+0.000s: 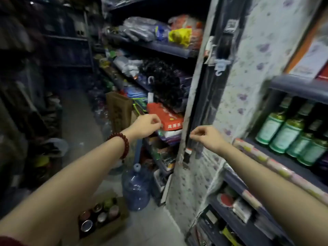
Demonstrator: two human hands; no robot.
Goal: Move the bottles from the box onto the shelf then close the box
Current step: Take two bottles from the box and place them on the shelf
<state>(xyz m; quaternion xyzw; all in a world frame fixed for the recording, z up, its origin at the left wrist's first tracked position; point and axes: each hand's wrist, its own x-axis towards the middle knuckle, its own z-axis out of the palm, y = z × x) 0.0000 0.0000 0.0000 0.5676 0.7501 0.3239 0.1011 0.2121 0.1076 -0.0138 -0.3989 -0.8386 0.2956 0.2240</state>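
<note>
Both hands are reaching forward empty, fingers loosely curled, while the bottles (99, 215) are standing upright in the open box (113, 229) far below the left hand (145, 126), farther from the right hand (206, 137)

Both hands empty, box (103, 219) w/ bottles (87, 225) on floor.

The open cardboard box (104, 222) of bottles (102, 216) sits low on the floor near your left arm. The big clear plastic water jug (135, 189) stands just right of it. Far right, green glass bottles (284, 132) line the grey metal shelf (291, 162).
</note>
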